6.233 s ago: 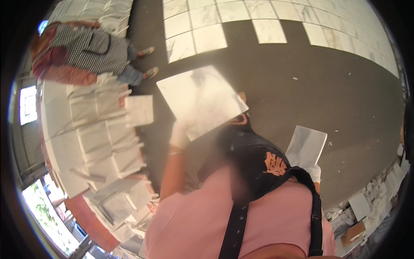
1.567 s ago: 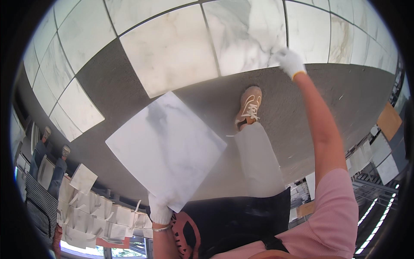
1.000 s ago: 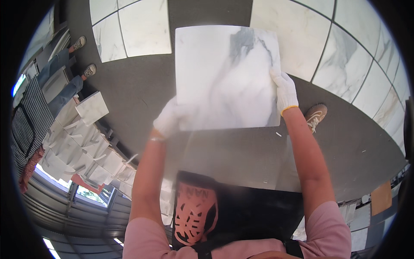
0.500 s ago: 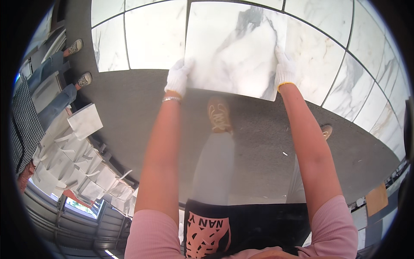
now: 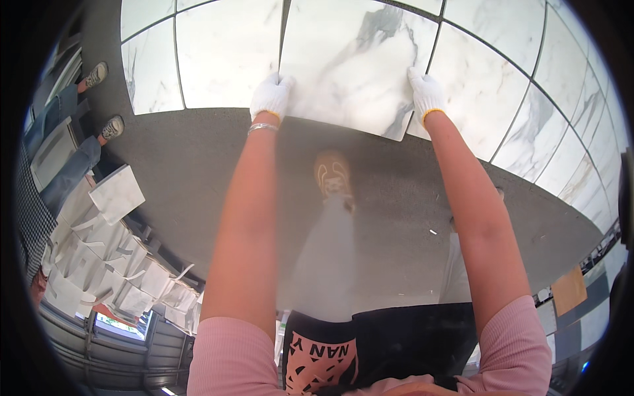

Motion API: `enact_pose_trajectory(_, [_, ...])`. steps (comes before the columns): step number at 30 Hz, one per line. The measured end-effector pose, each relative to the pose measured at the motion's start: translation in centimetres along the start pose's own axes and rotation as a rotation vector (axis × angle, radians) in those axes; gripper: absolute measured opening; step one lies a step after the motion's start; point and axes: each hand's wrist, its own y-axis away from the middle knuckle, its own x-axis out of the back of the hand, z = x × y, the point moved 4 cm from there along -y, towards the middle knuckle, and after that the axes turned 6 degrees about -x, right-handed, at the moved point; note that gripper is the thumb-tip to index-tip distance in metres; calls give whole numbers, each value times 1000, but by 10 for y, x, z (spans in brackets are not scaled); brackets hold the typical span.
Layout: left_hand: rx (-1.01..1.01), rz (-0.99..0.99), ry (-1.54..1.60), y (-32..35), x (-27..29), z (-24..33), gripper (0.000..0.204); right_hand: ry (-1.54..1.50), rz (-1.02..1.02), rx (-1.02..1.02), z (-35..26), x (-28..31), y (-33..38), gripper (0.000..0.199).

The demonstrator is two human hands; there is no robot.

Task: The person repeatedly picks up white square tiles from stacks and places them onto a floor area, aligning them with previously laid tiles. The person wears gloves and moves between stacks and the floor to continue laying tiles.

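Note:
A white marble tile (image 5: 343,72) with grey veins lies between my two hands at the near edge of a laid-out group of tiles. My left hand (image 5: 271,96), in a white knitted glove, grips its left edge near the near corner. On the opposite edge, my right hand (image 5: 426,94), gloved alike, has its fingers closed round the side. A dark gap separates this tile from the neighbouring tile (image 5: 479,86) on the right. To the left is another pale tile (image 5: 228,56). Whether the held tile fully touches the floor I cannot tell.
Grey floor (image 5: 198,171) stretches between my legs and the tiles. My tan shoe (image 5: 332,173) stands just short of the held tile. At left are another person's shoes (image 5: 112,127), a loose tile (image 5: 117,193) and rows of stacked tiles (image 5: 99,244). A brown board (image 5: 569,290) stands at right.
The held tile has moved away from me and slightly left in the picture, with both hands on it. A gap now shows along its right side, where it overlapped the neighbouring tile.

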Motion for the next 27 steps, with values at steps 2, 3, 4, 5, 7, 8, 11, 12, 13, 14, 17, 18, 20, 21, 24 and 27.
enact_pose_trajectory(2, [-10, 8, -133, 3, 3, 8, 47, 51, -25, -1, 2, 0, -6, 67])
enact_pose_trajectory(3, [-22, 12, -180, 4, 5, 12, 48, 79, -19, 28, 2, 1, -8, 67])
enact_pose_trajectory(4, [-23, 12, -221, 6, 6, 15, 49, 104, -28, 42, 2, 1, -9, 68])
enact_pose_trajectory(5, [-17, 12, -276, 9, 7, 15, 48, 124, -10, 43, 3, 1, -9, 68])
enact_pose_trajectory(7, [-13, 40, -366, 13, 13, 10, 47, 135, -35, 56, 2, 0, -9, 69])
enact_pose_trajectory(8, [30, -5, -389, 14, 14, 2, 46, 133, -41, 45, 0, -1, -8, 69])
enact_pose_trajectory(11, [26, 7, -325, 19, 20, -32, 45, 116, -48, 48, -7, -1, -3, 69])
enact_pose_trajectory(12, [49, 5, -207, 18, 19, -45, 44, 144, -38, 66, -10, 0, -2, 69])
enact_pose_trajectory(13, [86, -1, -88, 17, 17, -58, 43, 172, -30, 83, -14, 0, 0, 68])
enact_pose_trajectory(14, [161, -23, 16, 17, 14, -70, 42, 201, -8, 62, -16, 2, 3, 68])
enact_pose_trajectory(17, [121, 16, 64, 22, 2, -76, 42, 218, -84, 99, -24, 6, 8, 71])
enact_pose_trajectory(18, [98, 52, 1, 25, -1, -72, 43, 283, -86, 103, -26, 7, 9, 71])
enact_pose_trajectory(20, [59, 104, -115, 32, -5, -58, 46, 382, -78, 135, -31, 9, 6, 71])
enact_pose_trajectory(21, [101, 85, -155, 35, -8, -53, 47, 414, -87, 104, -30, 8, 5, 71])
enact_pose_trajectory(24, [119, 77, -222, 41, -13, -36, 51, 463, -81, 56, -31, 6, -1, 69])
enact_pose_trajectory(27, [75, 67, -219, 44, -18, -30, 53, 500, -55, 52, -30, 6, -3, 71])
